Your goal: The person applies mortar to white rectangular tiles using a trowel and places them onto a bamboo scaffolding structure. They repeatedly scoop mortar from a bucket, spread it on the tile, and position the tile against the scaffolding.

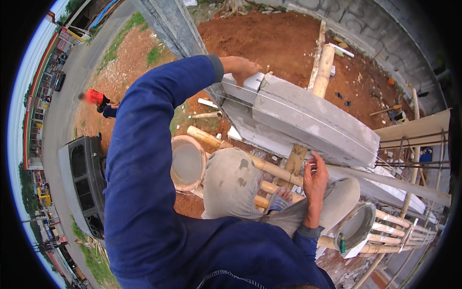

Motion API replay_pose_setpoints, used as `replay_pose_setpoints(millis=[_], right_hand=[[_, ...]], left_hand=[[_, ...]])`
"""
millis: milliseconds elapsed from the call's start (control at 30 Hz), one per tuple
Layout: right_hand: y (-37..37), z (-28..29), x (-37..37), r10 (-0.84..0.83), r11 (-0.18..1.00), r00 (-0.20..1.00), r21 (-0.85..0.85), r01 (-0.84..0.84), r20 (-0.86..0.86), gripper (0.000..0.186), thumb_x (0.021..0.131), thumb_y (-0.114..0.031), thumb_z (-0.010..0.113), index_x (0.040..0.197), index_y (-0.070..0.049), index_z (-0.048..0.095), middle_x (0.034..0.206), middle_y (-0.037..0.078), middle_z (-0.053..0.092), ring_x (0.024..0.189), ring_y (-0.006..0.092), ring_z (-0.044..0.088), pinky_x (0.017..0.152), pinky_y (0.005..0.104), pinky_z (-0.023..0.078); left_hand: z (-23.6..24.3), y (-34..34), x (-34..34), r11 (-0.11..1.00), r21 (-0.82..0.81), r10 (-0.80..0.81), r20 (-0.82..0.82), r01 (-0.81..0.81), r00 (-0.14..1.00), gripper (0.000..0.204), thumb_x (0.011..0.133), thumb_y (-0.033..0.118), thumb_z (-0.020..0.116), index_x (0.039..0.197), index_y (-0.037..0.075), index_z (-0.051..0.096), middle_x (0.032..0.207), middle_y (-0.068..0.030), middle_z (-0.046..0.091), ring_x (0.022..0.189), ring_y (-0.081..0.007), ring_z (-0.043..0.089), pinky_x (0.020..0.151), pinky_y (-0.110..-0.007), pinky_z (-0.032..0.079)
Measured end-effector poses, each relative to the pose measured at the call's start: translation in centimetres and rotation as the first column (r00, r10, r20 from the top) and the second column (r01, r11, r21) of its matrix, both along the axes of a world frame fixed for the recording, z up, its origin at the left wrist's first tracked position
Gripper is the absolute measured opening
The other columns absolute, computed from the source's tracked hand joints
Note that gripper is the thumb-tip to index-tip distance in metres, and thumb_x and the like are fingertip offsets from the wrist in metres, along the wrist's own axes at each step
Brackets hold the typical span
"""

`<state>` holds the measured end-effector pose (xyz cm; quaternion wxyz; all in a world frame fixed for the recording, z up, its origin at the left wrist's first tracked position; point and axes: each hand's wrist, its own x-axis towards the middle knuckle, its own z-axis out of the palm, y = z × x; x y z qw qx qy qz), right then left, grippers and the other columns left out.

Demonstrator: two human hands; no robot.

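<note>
My left hand [239,69] reaches to the far left end of a wall of grey-white blocks. It is closed on a short pale block [244,89], with the thumb on the near side and some fingers hidden behind. Right of that piece lies a long grey block [313,118] on the top course. A thin white string runs along the near face of the blocks. My right hand [315,180] hovers above my right knee, near the wall, its fingers loosely bent and apart, with nothing visible in them.
Bamboo poles [274,168] form the scaffold under my legs. A round tub of grey mix [179,187] stands left, and a bucket [370,219] with a green bottle [342,244] beside it stands right. A grey post [175,29] rises at the wall's left end. People and a vehicle [82,173] are below left.
</note>
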<state>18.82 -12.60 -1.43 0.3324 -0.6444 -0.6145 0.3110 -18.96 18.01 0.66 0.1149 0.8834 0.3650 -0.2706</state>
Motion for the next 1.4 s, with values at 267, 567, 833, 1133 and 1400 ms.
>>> replay_pose_setpoints(millis=[267,567,833,1133,1400], right_hand=[[1.0,-0.3,-2.6,0.191,0.981,0.981,-0.022,-0.191,0.023,0.036,0.094,-0.006,0.070,0.129,-0.003,0.067,0.098,0.014,0.070,0.079,0.0229,0.068,0.072,0.0374,0.056],[15.9,3.0,-16.2,0.433,0.719,0.818,0.402,-0.567,0.379,0.052,0.089,-0.017,0.076,0.138,-0.006,0.061,0.133,0.017,0.062,0.123,0.0374,0.058,0.103,0.0484,0.048],[26.6,0.8,-24.3,0.631,0.647,0.480,-0.071,-0.760,0.609,0.092,0.081,-0.044,0.083,0.161,-0.023,0.043,0.148,0.017,0.057,0.137,0.0399,0.055,0.114,0.0512,0.047],[28.2,-1.4,-25.9,0.720,0.561,0.352,-0.203,-0.803,0.598,0.108,0.077,-0.023,0.087,0.168,-0.028,0.030,0.142,0.025,0.058,0.128,0.0436,0.061,0.109,0.0481,0.051],[28.8,-2.1,-25.7,0.679,0.562,0.338,-0.164,-0.811,0.652,0.105,0.078,-0.019,0.080,0.167,-0.037,0.027,0.137,0.024,0.059,0.117,0.0474,0.065,0.101,0.0533,0.055]], left_hand=[[3.3,1.0,0.6,0.989,-0.146,0.001,-0.168,-0.026,0.986,0.077,0.080,0.042,0.089,0.139,0.000,0.064,0.128,-0.0234,0.071,0.116,-0.0429,0.068,0.096,-0.049,0.057],[21.2,-13.0,-2.4,0.944,-0.129,0.270,0.830,-0.304,0.487,0.053,0.111,0.044,0.054,0.135,-0.002,0.066,0.125,-0.0180,0.073,0.118,-0.0283,0.070,0.101,-0.037,0.056],[2.2,-22.3,-8.4,0.446,-0.539,-0.304,0.659,-0.714,-0.688,0.052,0.104,0.028,0.063,0.145,-0.002,0.054,0.135,-0.0204,0.066,0.129,-0.0316,0.064,0.108,-0.043,0.053],[-2.9,-15.9,-11.1,0.697,-0.396,0.059,0.863,-0.598,-0.503,0.100,0.094,0.070,0.067,0.162,0.003,0.038,0.157,-0.0187,0.051,0.146,-0.0297,0.049,0.125,-0.045,0.033],[-10.1,-13.2,-13.0,0.481,-0.805,0.492,0.575,-0.347,-0.653,0.122,0.092,0.095,0.014,0.157,-0.002,0.046,0.150,-0.0225,0.058,0.145,-0.0299,0.050,0.123,-0.043,0.031]])
